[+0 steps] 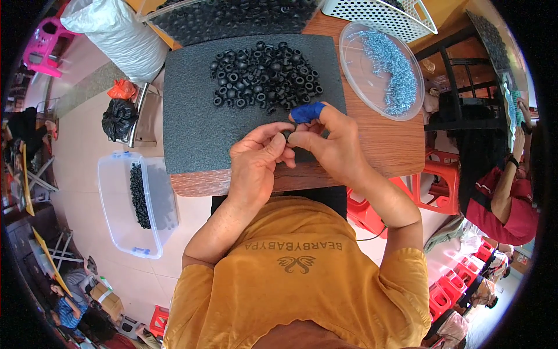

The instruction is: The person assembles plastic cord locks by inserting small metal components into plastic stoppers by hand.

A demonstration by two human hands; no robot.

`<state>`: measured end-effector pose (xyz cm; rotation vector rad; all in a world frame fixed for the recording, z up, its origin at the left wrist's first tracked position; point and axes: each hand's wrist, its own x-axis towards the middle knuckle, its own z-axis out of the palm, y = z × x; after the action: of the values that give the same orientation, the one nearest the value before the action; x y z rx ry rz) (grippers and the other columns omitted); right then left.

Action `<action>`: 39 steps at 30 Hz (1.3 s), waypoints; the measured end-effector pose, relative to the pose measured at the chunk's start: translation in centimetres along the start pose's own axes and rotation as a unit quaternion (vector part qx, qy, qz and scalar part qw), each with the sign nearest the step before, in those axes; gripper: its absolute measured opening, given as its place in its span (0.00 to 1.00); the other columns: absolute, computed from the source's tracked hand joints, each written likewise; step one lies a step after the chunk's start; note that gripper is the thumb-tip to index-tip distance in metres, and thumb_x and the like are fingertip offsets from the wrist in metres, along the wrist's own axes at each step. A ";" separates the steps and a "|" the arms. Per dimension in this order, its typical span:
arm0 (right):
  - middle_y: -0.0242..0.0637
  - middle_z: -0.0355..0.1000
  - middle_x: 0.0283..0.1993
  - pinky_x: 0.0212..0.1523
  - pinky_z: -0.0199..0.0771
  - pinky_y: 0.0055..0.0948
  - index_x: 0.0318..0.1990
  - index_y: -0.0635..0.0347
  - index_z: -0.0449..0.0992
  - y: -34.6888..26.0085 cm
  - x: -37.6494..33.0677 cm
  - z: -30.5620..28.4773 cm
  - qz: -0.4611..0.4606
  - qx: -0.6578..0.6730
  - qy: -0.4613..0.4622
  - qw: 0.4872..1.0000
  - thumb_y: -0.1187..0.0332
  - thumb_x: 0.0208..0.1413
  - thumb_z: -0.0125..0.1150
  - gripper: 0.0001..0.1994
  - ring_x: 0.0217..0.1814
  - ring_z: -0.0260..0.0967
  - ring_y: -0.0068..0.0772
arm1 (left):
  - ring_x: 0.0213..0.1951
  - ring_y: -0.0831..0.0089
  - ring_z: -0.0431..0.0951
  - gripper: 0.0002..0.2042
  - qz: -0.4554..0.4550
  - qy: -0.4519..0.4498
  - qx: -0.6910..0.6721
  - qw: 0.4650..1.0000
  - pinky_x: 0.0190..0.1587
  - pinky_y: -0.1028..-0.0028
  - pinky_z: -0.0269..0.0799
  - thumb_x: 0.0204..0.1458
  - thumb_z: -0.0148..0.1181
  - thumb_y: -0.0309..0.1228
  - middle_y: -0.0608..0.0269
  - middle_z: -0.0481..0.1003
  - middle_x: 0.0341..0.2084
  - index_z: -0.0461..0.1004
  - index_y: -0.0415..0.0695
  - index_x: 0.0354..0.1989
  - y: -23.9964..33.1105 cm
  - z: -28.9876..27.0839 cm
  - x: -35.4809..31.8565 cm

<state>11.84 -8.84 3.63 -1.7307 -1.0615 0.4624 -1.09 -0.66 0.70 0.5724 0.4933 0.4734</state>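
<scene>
Close to my body, at the front edge of a dark grey foam mat (192, 110), both my hands meet around one small black round part (286, 134). My left hand (254, 160) pinches it between thumb and fingers. From the other side my right hand (334, 142) closes on it with its thumb; a blue covering (307, 112) wraps its index finger. Fingers hide much of the part. Just beyond lies a loose pile of similar black parts (261, 72), many with ring-shaped openings.
On the wooden table (386, 145), a clear round lid (356, 75) holds many tiny shiny bluish pieces (401, 87). At the back stand a clear bin (232, 26) of black parts and a white perforated basket (378, 17). A clear tub (119, 203) sits left on the floor; red stools (439, 186) stand right.
</scene>
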 end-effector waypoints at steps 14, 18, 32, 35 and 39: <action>0.36 0.70 0.29 0.30 0.68 0.30 0.36 0.66 0.74 2.3 1.5 0.3 -0.149 -0.121 -0.009 0.981 0.79 0.42 0.62 0.10 0.32 0.66 0.33 | 0.25 0.73 0.75 0.07 0.042 0.013 0.037 0.998 0.27 0.74 0.73 0.54 0.54 0.22 0.53 0.76 0.29 0.72 0.34 0.40 1.0 -1.8 -0.1; 0.39 0.70 0.31 0.30 0.67 0.34 0.34 0.65 0.73 3.4 3.1 2.2 -0.322 -0.221 0.013 0.921 0.79 0.33 0.61 0.15 0.32 0.65 0.44 | 0.24 0.71 0.75 0.08 0.053 0.022 0.021 0.998 0.27 0.73 0.72 0.53 0.55 0.23 0.52 0.75 0.29 0.72 0.34 0.40 1.4 -2.2 -0.2; 0.43 0.65 0.33 0.35 0.64 0.37 0.33 0.69 0.70 3.3 4.2 3.2 -0.393 -0.275 -0.085 0.873 0.75 0.28 0.59 0.17 0.35 0.60 0.43 | 0.23 0.70 0.74 0.09 0.054 0.014 -0.021 0.998 0.26 0.71 0.70 0.53 0.56 0.25 0.51 0.75 0.29 0.71 0.33 0.40 1.6 -3.0 0.1; 0.44 0.65 0.33 0.34 0.64 0.37 0.33 0.69 0.70 3.5 4.5 3.3 -0.393 -0.275 -0.086 0.873 0.74 0.29 0.59 0.17 0.35 0.61 0.44 | 0.23 0.71 0.74 0.09 0.055 0.013 -0.023 0.998 0.26 0.71 0.69 0.53 0.56 0.25 0.52 0.75 0.29 0.71 0.33 0.40 1.6 -3.0 0.1; 0.42 0.61 0.26 0.34 0.61 0.36 0.18 0.61 0.64 3.8 4.4 3.4 -0.389 -0.266 -0.046 0.881 0.71 0.34 0.54 0.06 0.34 0.59 0.41 | 0.23 0.71 0.74 0.09 0.058 0.018 -0.021 0.998 0.26 0.72 0.69 0.53 0.56 0.26 0.52 0.75 0.29 0.71 0.33 0.40 1.7 -3.1 0.0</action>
<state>13.48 -3.71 -0.43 -1.5496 -1.9578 -0.2965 -3.29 1.76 -0.51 0.5554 0.4850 0.6049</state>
